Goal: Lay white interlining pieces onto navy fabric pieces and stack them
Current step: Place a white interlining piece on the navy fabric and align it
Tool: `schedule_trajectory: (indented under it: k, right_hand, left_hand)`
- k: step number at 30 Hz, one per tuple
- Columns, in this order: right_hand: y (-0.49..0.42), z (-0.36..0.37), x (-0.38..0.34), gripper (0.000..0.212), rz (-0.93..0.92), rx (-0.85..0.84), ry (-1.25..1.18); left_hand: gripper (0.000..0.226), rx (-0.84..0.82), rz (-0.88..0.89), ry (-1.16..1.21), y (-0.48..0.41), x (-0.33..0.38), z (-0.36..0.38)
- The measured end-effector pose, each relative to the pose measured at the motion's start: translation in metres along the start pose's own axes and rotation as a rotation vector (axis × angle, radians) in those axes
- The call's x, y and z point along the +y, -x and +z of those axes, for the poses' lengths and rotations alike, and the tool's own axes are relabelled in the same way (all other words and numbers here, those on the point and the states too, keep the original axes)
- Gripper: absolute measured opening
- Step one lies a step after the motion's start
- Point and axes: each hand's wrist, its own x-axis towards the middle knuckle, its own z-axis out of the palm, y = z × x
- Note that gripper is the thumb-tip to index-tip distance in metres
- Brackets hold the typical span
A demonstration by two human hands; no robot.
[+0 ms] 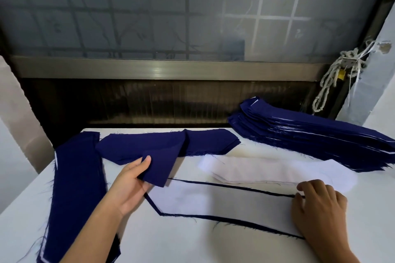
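My left hand [130, 183] pinches the folded-over end of a navy fabric piece [162, 156], lifted off a flat pile of navy pieces [205, 141] at the back of the table. In front of me a white interlining piece [213, 200] lies on a navy piece whose dark edge [224, 219] shows as a thin border around it. My right hand [318, 209] rests on the right end of that pair with curled fingers pressing down. Behind it lies a pile of loose white interlining pieces [267, 171].
A tall stack of navy pieces [310, 134] with white edges between layers fills the right rear. Another navy stack [77, 188] runs along the left of the white table [171, 245]. A frosted window and a knotted rope [333, 77] are behind.
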Motion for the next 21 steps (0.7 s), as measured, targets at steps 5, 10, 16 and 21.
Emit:
schedule_trajectory:
  k: [5, 10, 16, 21]
  right_hand:
    - [-0.001, -0.008, -0.039, 0.029, -0.145, -0.012, -0.120]
    - [0.003, -0.014, -0.130, 0.085, -0.500, -0.128, -0.329]
    - [-0.002, 0.002, -0.190, 0.070, -0.711, -0.140, -0.412]
    - [-0.019, 0.014, -0.131, 0.047, -0.588, 0.023, -0.325]
  left_hand:
    - [0.040, -0.129, -0.038, -0.021, 0.006, 0.000, -0.002]
    - [0.039, -0.339, -0.093, -0.144, 0.017, 0.000, 0.002]
    - [0.034, -0.349, -0.103, -0.055, 0.024, 0.007, -0.001]
    - [0.030, -0.208, -0.094, 0.142, 0.022, 0.007, -0.008]
